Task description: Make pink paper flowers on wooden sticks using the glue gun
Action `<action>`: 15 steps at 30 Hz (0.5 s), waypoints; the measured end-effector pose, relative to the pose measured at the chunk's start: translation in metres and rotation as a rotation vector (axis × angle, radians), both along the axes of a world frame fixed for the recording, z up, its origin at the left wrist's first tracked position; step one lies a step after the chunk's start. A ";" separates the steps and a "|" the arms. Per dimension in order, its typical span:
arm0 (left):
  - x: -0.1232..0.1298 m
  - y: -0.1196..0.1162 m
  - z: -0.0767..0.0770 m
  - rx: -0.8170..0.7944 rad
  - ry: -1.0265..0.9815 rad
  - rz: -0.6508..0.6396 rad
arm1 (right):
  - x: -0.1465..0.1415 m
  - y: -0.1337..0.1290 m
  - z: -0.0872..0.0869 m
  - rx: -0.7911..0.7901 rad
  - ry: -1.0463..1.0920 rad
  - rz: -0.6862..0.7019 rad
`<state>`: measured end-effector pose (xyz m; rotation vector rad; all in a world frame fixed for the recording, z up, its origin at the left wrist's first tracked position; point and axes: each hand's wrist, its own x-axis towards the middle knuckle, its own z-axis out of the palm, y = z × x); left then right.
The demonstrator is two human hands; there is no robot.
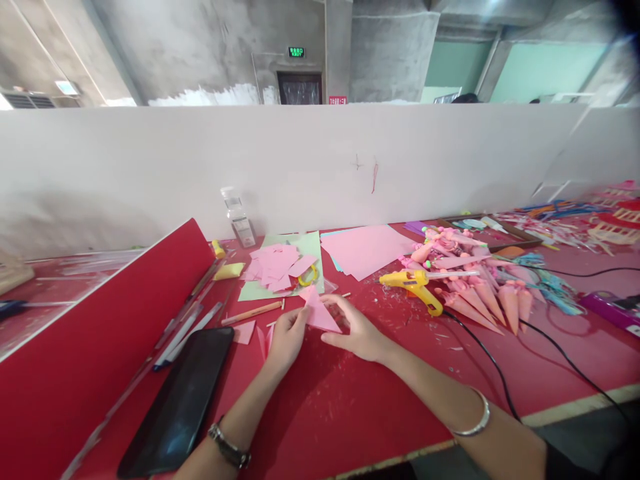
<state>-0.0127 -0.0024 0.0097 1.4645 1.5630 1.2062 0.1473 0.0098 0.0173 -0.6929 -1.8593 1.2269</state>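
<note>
A folded pink paper triangle is pinched between the thumb and fingers of my left hand. My right hand curves around the triangle's right side with thumb and fingers apart; whether a fingertip touches the paper I cannot tell. Just beyond the hands, a pile of pink paper squares lies on a light green sheet. By my left wrist are a pink paper square, a folded pink piece and a wooden stick.
A yellow hot glue gun with a black cord lies right of my hands, beside heaped pink paper cones. Larger pink sheets lie behind. On the left are a black phone-like slab, pens and a red upright board.
</note>
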 end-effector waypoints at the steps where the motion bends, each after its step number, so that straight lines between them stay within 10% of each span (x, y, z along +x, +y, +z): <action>1: 0.000 0.000 0.000 0.012 0.016 0.000 | 0.001 0.000 0.001 0.019 -0.029 -0.018; 15: 0.005 -0.008 0.000 -0.069 0.125 -0.296 | 0.000 0.010 -0.005 -0.032 0.044 -0.143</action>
